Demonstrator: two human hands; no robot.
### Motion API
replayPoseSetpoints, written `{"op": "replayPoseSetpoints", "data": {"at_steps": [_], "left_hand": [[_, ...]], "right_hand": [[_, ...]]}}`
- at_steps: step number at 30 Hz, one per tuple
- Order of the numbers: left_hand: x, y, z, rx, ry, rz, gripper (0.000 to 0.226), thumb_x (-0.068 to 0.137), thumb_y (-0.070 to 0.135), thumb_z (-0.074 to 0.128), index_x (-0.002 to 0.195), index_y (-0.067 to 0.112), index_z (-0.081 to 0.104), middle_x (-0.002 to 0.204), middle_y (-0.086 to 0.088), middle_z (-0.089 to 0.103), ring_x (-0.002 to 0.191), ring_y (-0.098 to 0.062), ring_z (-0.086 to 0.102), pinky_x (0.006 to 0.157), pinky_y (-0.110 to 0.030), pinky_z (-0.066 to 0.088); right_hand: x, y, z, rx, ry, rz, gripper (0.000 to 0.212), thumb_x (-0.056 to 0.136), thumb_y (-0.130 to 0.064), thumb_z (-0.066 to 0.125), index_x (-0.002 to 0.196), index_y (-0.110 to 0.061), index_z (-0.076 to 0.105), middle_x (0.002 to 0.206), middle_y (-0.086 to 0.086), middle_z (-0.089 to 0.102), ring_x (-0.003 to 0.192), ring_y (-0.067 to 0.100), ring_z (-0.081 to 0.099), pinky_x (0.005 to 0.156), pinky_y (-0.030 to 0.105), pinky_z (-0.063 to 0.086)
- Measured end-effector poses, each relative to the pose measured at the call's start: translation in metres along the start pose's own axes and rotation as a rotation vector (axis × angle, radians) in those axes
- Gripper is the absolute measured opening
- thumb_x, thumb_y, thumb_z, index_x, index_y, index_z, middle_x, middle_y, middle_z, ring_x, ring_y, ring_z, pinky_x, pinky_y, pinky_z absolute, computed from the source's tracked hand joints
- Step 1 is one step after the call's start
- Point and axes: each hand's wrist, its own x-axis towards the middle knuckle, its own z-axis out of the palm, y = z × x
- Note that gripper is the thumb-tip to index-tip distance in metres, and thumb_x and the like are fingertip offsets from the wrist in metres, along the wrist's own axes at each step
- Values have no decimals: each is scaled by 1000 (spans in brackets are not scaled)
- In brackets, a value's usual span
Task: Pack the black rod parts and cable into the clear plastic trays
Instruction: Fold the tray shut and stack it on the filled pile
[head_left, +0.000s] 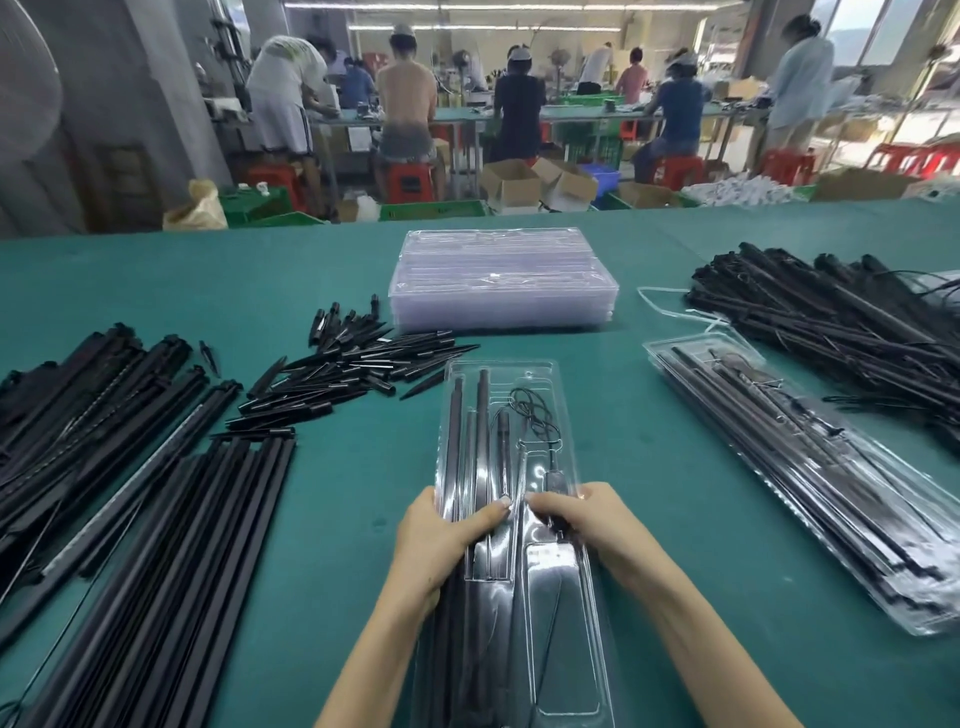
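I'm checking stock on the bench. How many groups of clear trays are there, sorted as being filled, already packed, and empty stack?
Tray being filled, under both hands: 1
Packed trays set aside at the right: 1 pile, count within it unclear
Stack of empty trays at the back: 1
Total: 3 groups

Beyond the green-topped table (156, 270), people sit on red stools (410, 182) under ceiling strip lights (483, 26).

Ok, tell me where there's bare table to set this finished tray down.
Bare green table lies between the tray in hand and the packed trays on the right, and left of the empty tray stack. The left side is crowded with long rods and spikes.
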Motion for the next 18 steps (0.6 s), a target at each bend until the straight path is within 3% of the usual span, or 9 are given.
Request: {"op": "replayPoseSetpoints", "data": {"at_steps": [4, 11, 18], "left_hand": [[-2, 0, 2, -11, 16, -8, 101, 47, 55, 87, 130, 9, 51, 126, -7, 62, 115, -22, 60, 102, -43, 46], [-8, -1, 0, -41, 37, 10, 112, 39, 64, 84, 132, 11, 50, 128, -6, 61, 117, -23, 59, 102, -45, 46], [-14, 3, -2, -58, 56, -14, 117, 39, 65, 84, 135, 9, 47, 132, -9, 58, 121, -26, 56, 103, -46, 45]], "right_hand": [[1, 2, 1, 19, 5, -14, 23, 79, -16, 71, 63, -12, 55, 55, 0, 49, 50, 11, 43, 51, 19, 36], [-2, 0, 7, -8, 6, -74, 14, 83, -7, 65, 73, -4, 57, 65, 14, 47, 52, 12, 40, 49, 18, 33], [0, 3, 14, 67, 2, -91, 28, 86, -7, 64, 62, -13, 50, 54, 0, 43, 47, 9, 37, 48, 16, 33]]}}
